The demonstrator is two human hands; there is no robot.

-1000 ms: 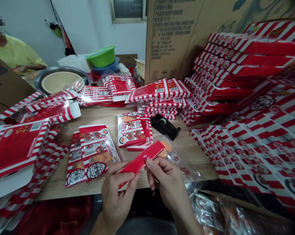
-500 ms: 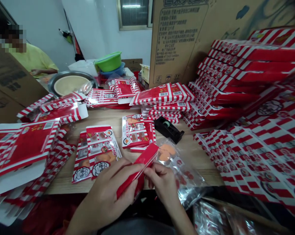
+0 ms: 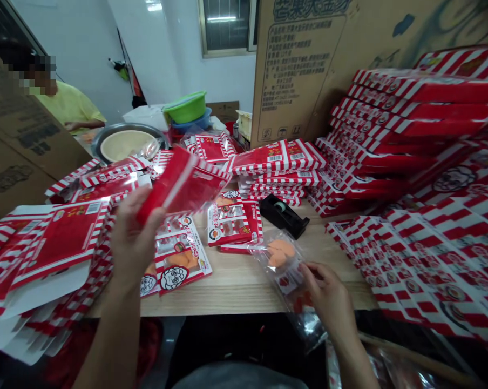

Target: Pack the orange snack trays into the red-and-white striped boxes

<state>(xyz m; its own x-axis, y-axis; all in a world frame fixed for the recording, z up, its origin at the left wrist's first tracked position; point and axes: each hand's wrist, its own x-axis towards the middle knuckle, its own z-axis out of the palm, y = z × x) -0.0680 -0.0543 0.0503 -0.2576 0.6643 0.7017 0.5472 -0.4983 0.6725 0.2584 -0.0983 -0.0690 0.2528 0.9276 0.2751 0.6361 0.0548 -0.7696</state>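
Observation:
My left hand (image 3: pixel 136 232) is raised on the left, its fingers closed around a red-and-white box (image 3: pixel 183 183) that is blurred by motion. Below that box lie filled packets with windows (image 3: pixel 181 254). My right hand (image 3: pixel 323 283) pinches the edge of a clear plastic bag (image 3: pixel 286 283) with orange pieces inside, which hangs partly over the table's front edge. A black tape dispenser (image 3: pixel 284 216) stands behind the bag. Left of the dispenser, another windowed packet (image 3: pixel 228 219) rests on a red one.
Flattened striped boxes (image 3: pixel 58 232) are piled at the left. Tall stacks of striped boxes (image 3: pixel 422 129) fill the right, beside a large cardboard box (image 3: pixel 300 70). Basins (image 3: pixel 126 143) stand at the back; a person in a yellow top (image 3: pixel 72 105) is beyond.
My left hand has moved up and left with the red box. My right hand has let go of that box, moved right and taken hold of the clear bag.

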